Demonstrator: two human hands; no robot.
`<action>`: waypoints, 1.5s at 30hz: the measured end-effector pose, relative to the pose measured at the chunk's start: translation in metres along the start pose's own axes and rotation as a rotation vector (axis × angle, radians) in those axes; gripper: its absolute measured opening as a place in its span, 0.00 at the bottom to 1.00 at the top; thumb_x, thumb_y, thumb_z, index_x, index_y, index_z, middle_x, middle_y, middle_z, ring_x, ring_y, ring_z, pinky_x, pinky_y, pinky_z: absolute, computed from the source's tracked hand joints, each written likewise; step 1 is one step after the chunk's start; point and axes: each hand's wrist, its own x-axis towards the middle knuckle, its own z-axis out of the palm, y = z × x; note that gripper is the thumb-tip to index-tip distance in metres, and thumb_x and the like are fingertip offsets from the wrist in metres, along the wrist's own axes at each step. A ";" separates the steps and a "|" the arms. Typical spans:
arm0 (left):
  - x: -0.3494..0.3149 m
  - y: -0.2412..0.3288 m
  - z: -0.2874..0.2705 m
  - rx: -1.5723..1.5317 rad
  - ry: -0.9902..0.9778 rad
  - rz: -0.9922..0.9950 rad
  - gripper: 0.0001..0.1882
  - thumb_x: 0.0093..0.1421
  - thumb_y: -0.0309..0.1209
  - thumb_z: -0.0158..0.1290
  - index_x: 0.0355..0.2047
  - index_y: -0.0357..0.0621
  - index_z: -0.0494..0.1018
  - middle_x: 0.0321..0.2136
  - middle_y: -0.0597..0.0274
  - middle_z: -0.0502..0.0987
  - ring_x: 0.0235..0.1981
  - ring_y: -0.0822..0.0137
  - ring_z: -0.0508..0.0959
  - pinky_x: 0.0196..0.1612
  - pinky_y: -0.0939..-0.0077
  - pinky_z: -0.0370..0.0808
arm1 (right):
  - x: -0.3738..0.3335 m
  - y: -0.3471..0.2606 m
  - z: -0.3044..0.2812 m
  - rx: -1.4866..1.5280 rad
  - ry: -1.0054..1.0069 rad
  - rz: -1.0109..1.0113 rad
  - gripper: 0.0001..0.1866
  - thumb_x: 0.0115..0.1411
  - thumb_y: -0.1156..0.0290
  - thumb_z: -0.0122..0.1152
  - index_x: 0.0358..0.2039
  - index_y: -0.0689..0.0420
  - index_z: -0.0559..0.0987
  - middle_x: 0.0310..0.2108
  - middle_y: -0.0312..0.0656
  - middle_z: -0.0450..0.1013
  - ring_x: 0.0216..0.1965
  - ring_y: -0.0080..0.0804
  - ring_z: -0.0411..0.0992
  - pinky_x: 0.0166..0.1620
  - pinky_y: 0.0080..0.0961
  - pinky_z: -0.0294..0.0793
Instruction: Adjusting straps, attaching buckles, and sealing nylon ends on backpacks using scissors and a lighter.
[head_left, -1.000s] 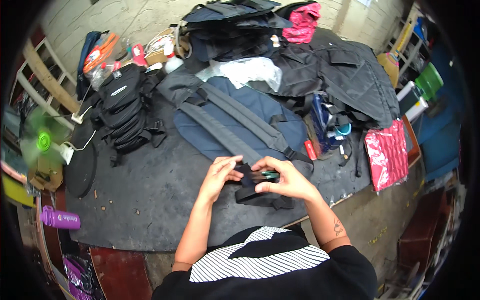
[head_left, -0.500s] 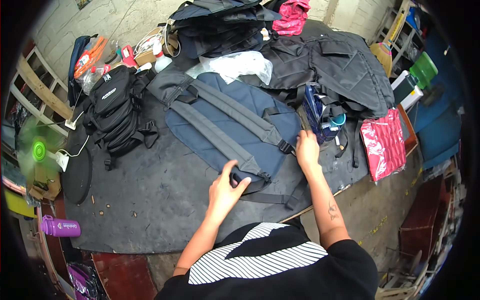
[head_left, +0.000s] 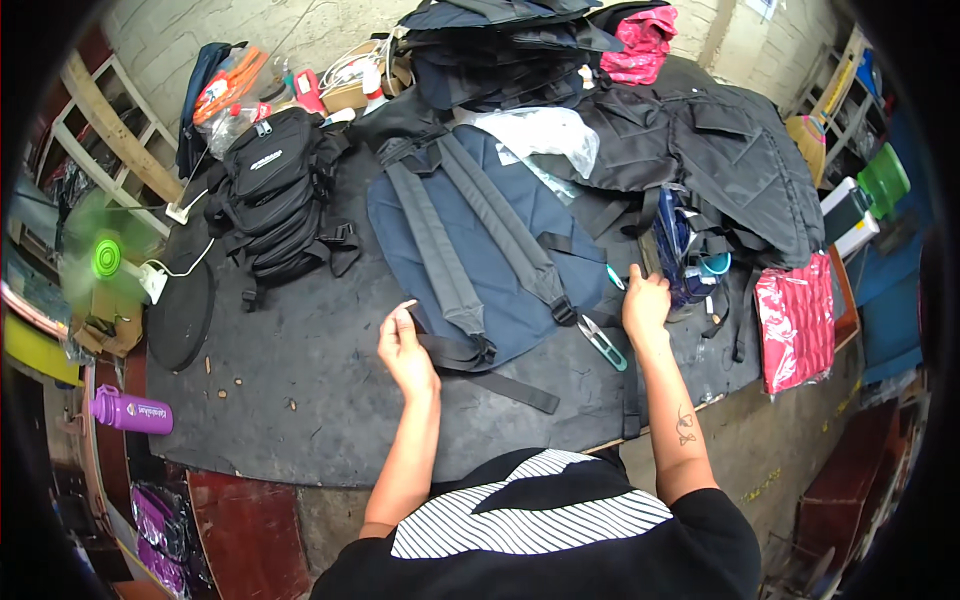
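Note:
A navy blue backpack (head_left: 490, 250) lies straps-up on the black table (head_left: 300, 400). My left hand (head_left: 405, 350) hovers at its lower left corner, fingers apart and palm turned inward, just beside the strap ends, holding nothing. Off the pack's lower right corner, my right hand (head_left: 645, 300) rests on the table with its fingers curled down against a dark strap next to a blue plastic pouch (head_left: 680, 245). Small teal-handled snips (head_left: 603, 340) lie on the table between the pack and my right wrist.
A black backpack (head_left: 275, 195) sits at the left, and dark bags are stacked at the back (head_left: 520, 50) and right (head_left: 730, 160). A red packet (head_left: 795, 320) lies at the right edge. A green fan (head_left: 105, 258) and a purple bottle (head_left: 130, 410) stand left.
A second ago both hands were pressed together on a small dark item at the pack's near edge. They have since parted, the right going out to the pouch and the left opening.

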 end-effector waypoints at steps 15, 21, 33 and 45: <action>0.011 0.044 0.050 -0.271 -0.372 0.252 0.14 0.68 0.36 0.37 0.28 0.41 0.62 0.49 0.47 0.71 0.47 0.60 0.70 0.56 0.65 0.63 | -0.038 -0.155 -0.093 1.796 -0.382 -0.313 0.16 0.61 0.60 0.51 0.39 0.59 0.67 0.26 0.40 0.66 0.26 0.24 0.64 0.29 0.26 0.65; 0.025 0.048 0.045 -0.280 -0.593 0.073 0.16 0.68 0.39 0.37 0.27 0.43 0.63 0.43 0.49 0.75 0.43 0.67 0.72 0.53 0.70 0.65 | -0.044 -0.177 -0.090 1.504 -0.155 -0.308 0.14 0.57 0.62 0.56 0.30 0.59 0.66 0.22 0.47 0.67 0.24 0.41 0.69 0.30 0.33 0.67; 0.030 0.049 0.054 -0.305 -0.576 0.095 0.12 0.66 0.34 0.42 0.25 0.45 0.61 0.40 0.47 0.76 0.41 0.66 0.74 0.51 0.69 0.67 | -0.027 -0.174 -0.109 1.509 -0.119 -0.279 0.14 0.54 0.64 0.59 0.30 0.60 0.67 0.17 0.45 0.66 0.20 0.41 0.70 0.27 0.33 0.68; 0.035 0.059 0.057 -0.375 -0.750 -0.044 0.11 0.65 0.34 0.43 0.25 0.45 0.60 0.43 0.43 0.75 0.45 0.57 0.75 0.51 0.65 0.69 | -0.030 -0.167 -0.111 1.532 -0.087 -0.276 0.12 0.57 0.65 0.54 0.35 0.59 0.67 0.29 0.48 0.71 0.28 0.44 0.72 0.33 0.32 0.70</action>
